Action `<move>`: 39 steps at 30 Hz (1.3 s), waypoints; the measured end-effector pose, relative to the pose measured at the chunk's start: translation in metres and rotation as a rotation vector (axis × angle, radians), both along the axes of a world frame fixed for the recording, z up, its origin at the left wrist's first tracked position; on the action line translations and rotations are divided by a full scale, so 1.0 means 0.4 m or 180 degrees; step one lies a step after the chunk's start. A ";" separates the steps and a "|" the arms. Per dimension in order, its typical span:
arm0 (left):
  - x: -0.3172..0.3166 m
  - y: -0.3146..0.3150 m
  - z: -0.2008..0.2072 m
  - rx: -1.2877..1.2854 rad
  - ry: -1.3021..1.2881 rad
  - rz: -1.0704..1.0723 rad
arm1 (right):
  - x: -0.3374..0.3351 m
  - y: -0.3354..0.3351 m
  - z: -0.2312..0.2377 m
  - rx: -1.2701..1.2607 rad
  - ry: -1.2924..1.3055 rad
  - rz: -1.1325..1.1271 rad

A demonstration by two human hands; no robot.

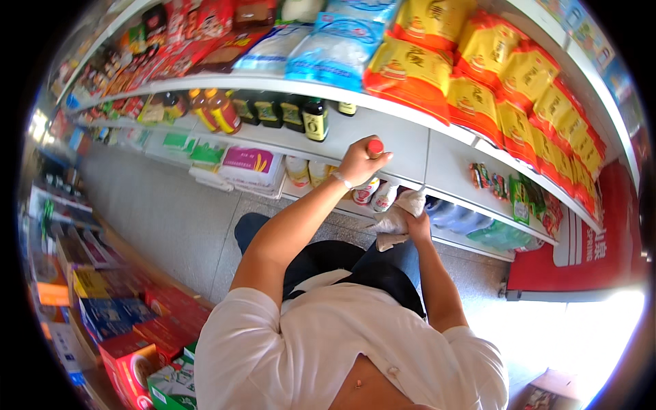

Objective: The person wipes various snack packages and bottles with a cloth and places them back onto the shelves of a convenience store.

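Note:
My left hand (359, 164) reaches out over the grey middle shelf with its fingers wrapped round a bottle. Only the bottle's red cap (375, 146) and a bit of its dark neck show; the body is hidden by the hand. Closest to that hand on the shelf is a dark green bottle (316, 120) with a pale label, at the end of a row of similar dark bottles (268, 109). My right hand (419, 227) grips a crumpled, greyish-white cloth (394, 222), lower and to the right, in front of the shelf's edge.
Yellow and red bags (417, 72) and blue-white bags (335, 51) fill the upper shelf. Bottles with yellow caps (222, 113) stand farther left. White bottles (385, 197) and a purple-white carton (251, 161) sit below. Stacked boxes (113, 314) are behind on the left.

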State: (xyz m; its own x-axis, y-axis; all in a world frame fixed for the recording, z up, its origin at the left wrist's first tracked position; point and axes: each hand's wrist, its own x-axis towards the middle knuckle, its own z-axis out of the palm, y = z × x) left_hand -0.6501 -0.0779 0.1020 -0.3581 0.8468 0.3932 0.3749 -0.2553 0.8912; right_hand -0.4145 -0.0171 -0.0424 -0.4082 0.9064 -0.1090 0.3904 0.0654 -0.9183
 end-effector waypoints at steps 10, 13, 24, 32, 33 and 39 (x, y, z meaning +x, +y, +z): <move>0.161 0.425 -0.070 0.0033 0.0320 -0.0301 | 0.256 -0.060 -0.050 0.0136 0.0980 -0.1230; 0.150 0.546 -0.118 0.0448 0.1124 -0.0224 | 0.294 -0.084 -0.052 0.0163 0.1125 -0.1513; 0.146 0.590 -0.121 0.0249 0.1255 -0.0030 | 0.385 -0.141 -0.118 0.0351 0.0684 -0.2151; -0.118 -0.057 0.010 0.0841 0.0691 0.1068 | 0.306 -0.068 -0.111 -0.0303 0.0773 -0.1477; -0.145 -0.144 0.018 0.0697 0.0792 0.1297 | 0.300 -0.048 -0.123 -0.0374 0.0757 -0.1364; -0.326 -0.618 -0.075 -0.0176 0.1089 0.3448 | 0.074 0.055 -0.104 -0.0200 -0.0553 -0.0549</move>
